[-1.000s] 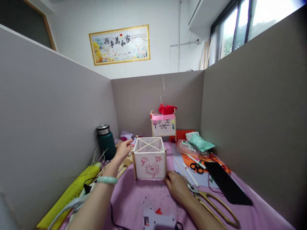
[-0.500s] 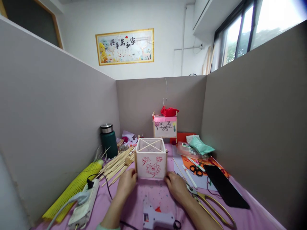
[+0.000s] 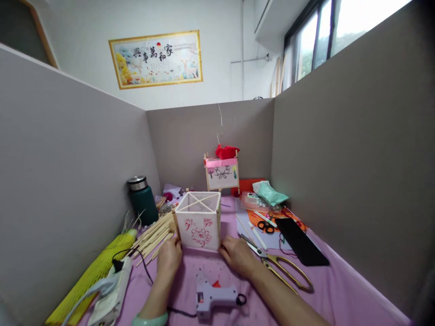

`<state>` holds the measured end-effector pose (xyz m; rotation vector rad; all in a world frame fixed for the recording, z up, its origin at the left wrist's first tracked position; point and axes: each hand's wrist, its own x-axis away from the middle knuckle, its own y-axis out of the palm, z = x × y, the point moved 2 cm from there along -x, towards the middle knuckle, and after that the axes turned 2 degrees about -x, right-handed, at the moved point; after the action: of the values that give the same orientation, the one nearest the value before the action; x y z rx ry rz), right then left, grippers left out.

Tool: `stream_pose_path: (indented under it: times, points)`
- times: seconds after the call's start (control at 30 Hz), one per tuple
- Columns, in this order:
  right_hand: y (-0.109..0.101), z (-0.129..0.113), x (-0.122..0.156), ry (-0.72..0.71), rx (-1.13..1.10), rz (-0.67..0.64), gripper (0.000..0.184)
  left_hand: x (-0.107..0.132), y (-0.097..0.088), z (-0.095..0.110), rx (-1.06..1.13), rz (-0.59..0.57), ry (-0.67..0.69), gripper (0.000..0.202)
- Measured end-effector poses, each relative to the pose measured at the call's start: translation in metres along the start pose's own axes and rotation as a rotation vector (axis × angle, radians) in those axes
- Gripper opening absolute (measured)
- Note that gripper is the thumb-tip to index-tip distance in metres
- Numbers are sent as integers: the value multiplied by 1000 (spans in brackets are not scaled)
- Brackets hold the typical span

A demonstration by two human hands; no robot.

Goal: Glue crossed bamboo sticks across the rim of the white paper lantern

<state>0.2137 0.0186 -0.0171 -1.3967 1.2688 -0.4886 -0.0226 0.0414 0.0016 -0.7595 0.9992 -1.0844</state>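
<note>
A square white paper lantern [image 3: 200, 230] with red flower drawings and wooden corner sticks stands upright on the purple cloth. Two thin sticks cross over its top. My left hand [image 3: 169, 257] pinches the foot of its left corner post, fingers curled. At the lower right corner, my right hand [image 3: 237, 254] is closed the same way, its fingertips partly hidden. Nearer to me, between my forearms, a lilac glue gun [image 3: 215, 296] lies on its side with its cord running left.
Wooden sticks [image 3: 157, 235], a green bottle [image 3: 142, 201], a yellow mesh roll [image 3: 91, 276] and a power strip [image 3: 110, 296] are on the left. Gold-handled scissors [image 3: 285, 268], a black phone-like slab [image 3: 301, 242] and markers [image 3: 257, 235] lie right. A second lantern [image 3: 222, 175] hangs behind.
The view has turned slightly to the right, so everything sits further left. Both hands keep their places at the lantern's lower corners.
</note>
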Motion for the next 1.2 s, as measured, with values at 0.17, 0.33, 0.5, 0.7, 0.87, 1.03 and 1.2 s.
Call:
stream_pose_path:
  times: [0.17,0.33,0.5,0.7,0.87,1.03,1.2]
  points:
    - [-4,-3,2,-31,-5,-15,24,0,-1,0,-19,14,-6,30]
    - [-5,-1,1,53,12,-6,24,1,0,1,-1,23,20,28]
    - [-4,9,-2,209,45,35,25,5,4,6,45,9,89,25]
    - [0,14,-3,270,62,49,23,9,5,9,79,-5,97,24]
    - [1,14,-4,291,73,52,22,10,6,9,80,-25,58,25]
    - [1,15,-4,310,91,45,25,12,7,10,63,-59,34,25]
    - [3,16,-4,300,90,42,25,11,11,8,46,-81,19,26]
